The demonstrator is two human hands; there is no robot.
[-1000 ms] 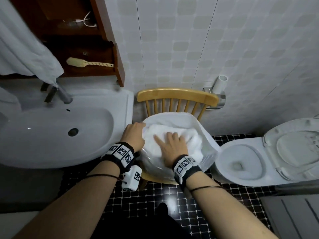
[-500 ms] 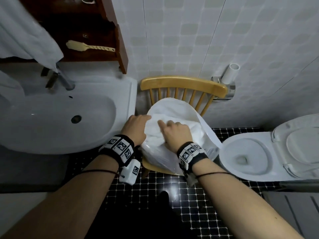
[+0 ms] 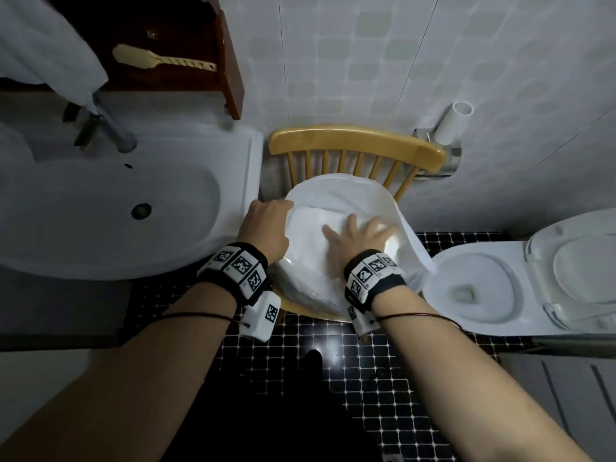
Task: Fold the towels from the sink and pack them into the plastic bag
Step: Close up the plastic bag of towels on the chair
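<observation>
A clear plastic bag (image 3: pixel 346 191) lies open on the seat of a wooden chair (image 3: pixel 356 141). Folded white towels (image 3: pixel 310 228) fill the bag. My left hand (image 3: pixel 265 226) grips the bag's left rim, fingers curled over the edge. With spread, straight fingers, my right hand (image 3: pixel 356 236) presses flat on the top towel inside the bag. The white sink (image 3: pixel 100 208) at the left has a bare basin. Another white towel (image 3: pixel 43 45) hangs at the top left above the tap.
A toilet (image 3: pixel 500 285) with its lid up stands right of the chair. A wooden wall shelf (image 3: pixel 230 61) holds a brush (image 3: pixel 160 58) above the sink. A paper holder (image 3: pixel 450 131) sticks out of the tiled wall. The floor is black mosaic tile.
My right hand went from curled on the towel to spread flat and slid right inside the bag. My left hand kept its hold on the rim. The camera tilted slightly.
</observation>
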